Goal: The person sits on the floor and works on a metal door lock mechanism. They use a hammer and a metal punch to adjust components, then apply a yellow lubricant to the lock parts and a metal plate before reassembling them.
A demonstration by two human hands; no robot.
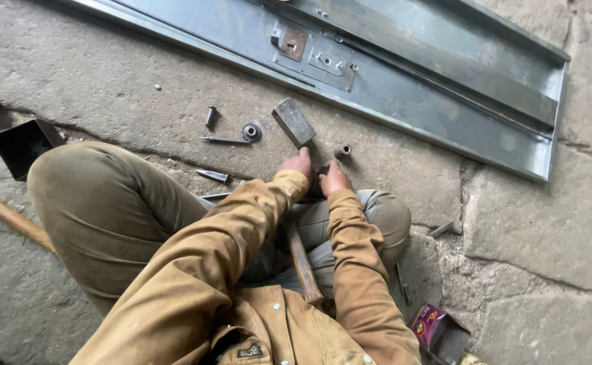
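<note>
Head view looks down on a person squatting on a cracked stone floor [107, 74], in a tan jacket and olive trousers. Both hands reach forward between the knees. The left hand [298, 164] rests with its fingers curled together at the base of a heavy hammer head [293, 122], a dull grey steel block lying tilted on the floor; whether the fingers grip the shaft there I cannot tell. A worn wooden handle [304, 265] runs back from under the hands toward the person's lap. The right hand [334, 179] sits just beside the left, fingers bunched downward onto something hidden beneath them. Just beyond its fingertips lies a short metal tube [342, 150].

Left of the hammer head lie a round washer-like ring [251, 132], a long thin punch [224, 140], a short bolt [210, 116] and a pointed chisel [213, 176]. A long sheet-metal door frame [445, 101] crosses the far side of the floor, with a rusty hinge plate [292, 42] on it. By the person's right side sits a small pink carton [428, 322].
</note>
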